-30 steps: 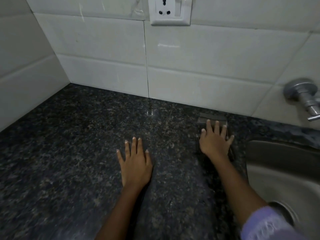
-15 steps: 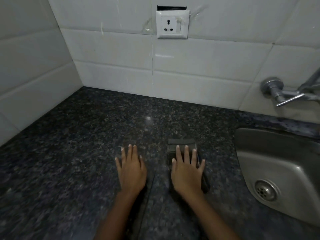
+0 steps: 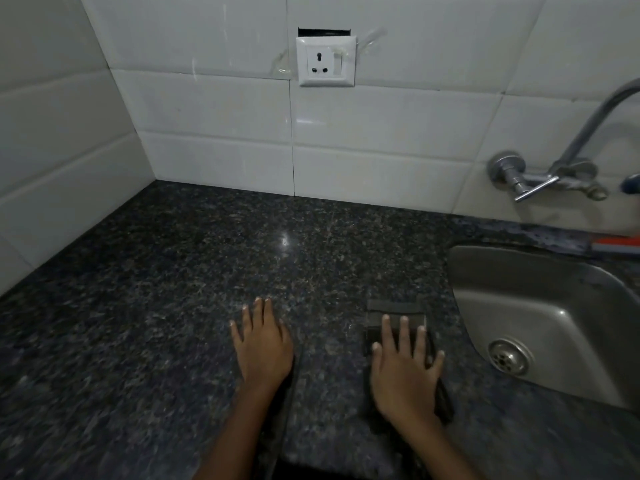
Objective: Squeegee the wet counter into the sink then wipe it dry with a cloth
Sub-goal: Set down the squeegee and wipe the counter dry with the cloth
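My right hand [image 3: 405,375] lies palm down on a dark folded cloth [image 3: 394,308] and presses it onto the dark speckled granite counter [image 3: 173,289], a little left of the steel sink [image 3: 554,306]. The cloth's far edge shows beyond my fingertips. The rest of it is hidden under my palm. Flat on the bare counter to the left rests my left hand [image 3: 263,348], fingers spread and holding nothing. An orange-red object [image 3: 620,244], perhaps the squeegee, lies behind the sink at the right edge of the view.
White tiled walls close off the counter at the back and on the left. A wall socket [image 3: 326,61] sits above the counter. A metal tap [image 3: 540,181] sticks out of the wall over the sink, whose drain [image 3: 507,356] is in view.
My right hand has slid the cloth from near the back wall toward me, then a little to the right. My left hand has stayed flat. The view has tilted upward.
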